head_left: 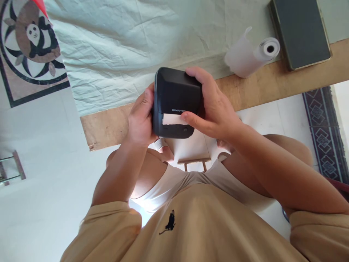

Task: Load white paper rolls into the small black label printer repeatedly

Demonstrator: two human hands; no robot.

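A black label printer (177, 91) marked NIIMBOT is held between my two hands, in front of the table's near edge. My left hand (141, 118) wraps round its left side, with the thumb along the edge. On the opposite side my right hand (215, 103) grips the housing, fingers over the far corner. My right thumb rests on the end of a white paper strip (171, 119) that sticks out of the printer's slot. The undersides of the fingers are hidden behind the printer.
A roll of white paper (245, 58) lies on the table, its loose end curling up. Right of it is a dark flat box-like object (301, 32). Pale green cloth (131, 47) covers much of the wooden table (106, 131). A small stool (12, 167) stands on the floor at left.
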